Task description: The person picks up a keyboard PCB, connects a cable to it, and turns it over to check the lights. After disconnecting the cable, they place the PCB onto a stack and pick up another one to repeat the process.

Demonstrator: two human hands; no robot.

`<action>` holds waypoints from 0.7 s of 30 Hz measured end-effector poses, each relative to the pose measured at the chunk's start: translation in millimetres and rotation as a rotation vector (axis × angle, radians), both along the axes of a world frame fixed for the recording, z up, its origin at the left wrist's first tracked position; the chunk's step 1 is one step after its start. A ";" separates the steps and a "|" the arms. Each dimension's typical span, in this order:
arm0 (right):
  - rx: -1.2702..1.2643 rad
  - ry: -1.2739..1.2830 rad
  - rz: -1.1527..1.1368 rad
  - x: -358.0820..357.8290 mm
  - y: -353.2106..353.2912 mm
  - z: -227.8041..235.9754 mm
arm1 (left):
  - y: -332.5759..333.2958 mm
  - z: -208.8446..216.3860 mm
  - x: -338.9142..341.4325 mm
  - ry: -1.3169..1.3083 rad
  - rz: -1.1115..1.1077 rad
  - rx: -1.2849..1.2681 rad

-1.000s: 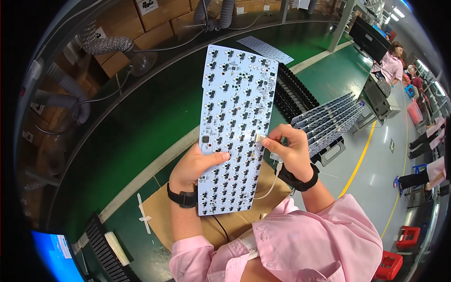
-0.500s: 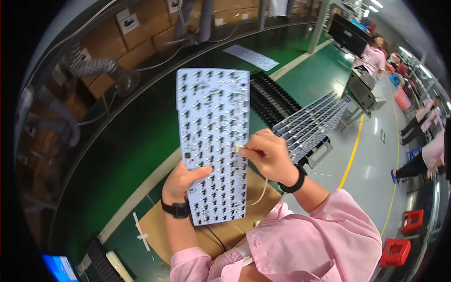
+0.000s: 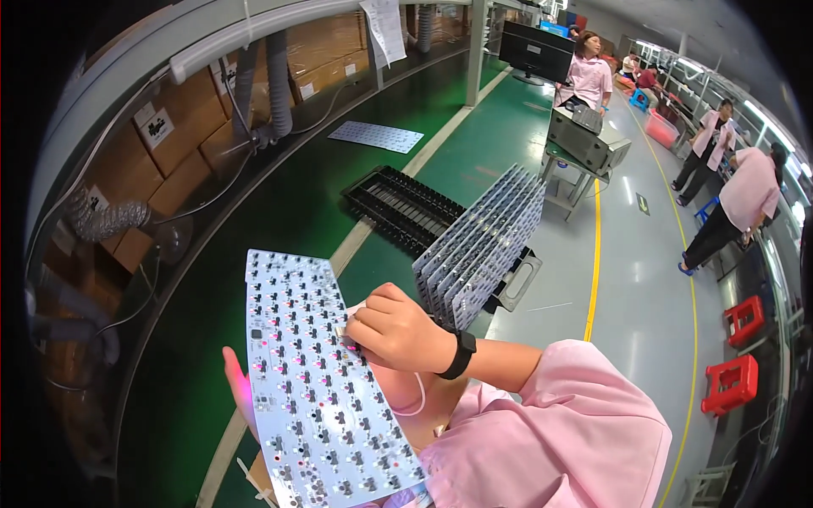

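Note:
A white keyboard circuit board (image 3: 312, 372), covered with rows of small black parts, is tilted in front of me, its near end by my pink shirt. At its right edge my right hand (image 3: 394, 330), with a dark wrist band, pinches a pale plug (image 3: 342, 331). A thin white cable (image 3: 422, 396) loops below that hand. My left hand (image 3: 239, 388) is mostly hidden behind the board; the fingers that show past the left edge are stretched out. Pink light falls on this hand, and small pink spots glow across the board.
A black slotted rack (image 3: 402, 207) stands on the green bench, with several upright circuit boards (image 3: 483, 241) at its right part. Another white board (image 3: 377, 136) lies farther back. Cartons (image 3: 182, 131) line the far left. A monitor (image 3: 535, 55), people and red stools (image 3: 730, 383) are to the right.
The board has come lower and closer, tilting. My left hand has moved from gripping its left edge to behind it. Pink lights now show. My right hand still pinches the plug; the view has shifted.

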State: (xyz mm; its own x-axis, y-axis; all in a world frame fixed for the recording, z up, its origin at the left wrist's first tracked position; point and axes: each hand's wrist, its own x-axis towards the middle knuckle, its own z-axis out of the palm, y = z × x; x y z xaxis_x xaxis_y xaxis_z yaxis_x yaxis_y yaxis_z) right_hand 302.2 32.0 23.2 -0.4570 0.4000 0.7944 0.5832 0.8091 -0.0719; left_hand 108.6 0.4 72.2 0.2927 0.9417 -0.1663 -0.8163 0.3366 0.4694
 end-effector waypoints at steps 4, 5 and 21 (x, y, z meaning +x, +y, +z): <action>-0.068 0.053 0.030 3.7 3.4 -8.4 | 11.0 -9.8 -22.0 0.438 -0.058 0.277; -0.121 0.079 0.051 4.1 3.4 -8.1 | 15.0 -14.8 -29.1 0.546 -0.070 0.346; -1.175 0.714 0.307 5.8 -2.6 1.9 | 38.4 -41.1 -16.2 0.554 0.597 0.152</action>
State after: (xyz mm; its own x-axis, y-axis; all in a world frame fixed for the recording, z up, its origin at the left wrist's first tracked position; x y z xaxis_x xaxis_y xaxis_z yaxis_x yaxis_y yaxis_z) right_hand 308.0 29.4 25.2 -0.2919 0.9420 0.1656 -0.0516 0.1574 -0.9862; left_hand 92.4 38.8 31.2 -0.3510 0.9364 0.0021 -0.4743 -0.1798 0.8618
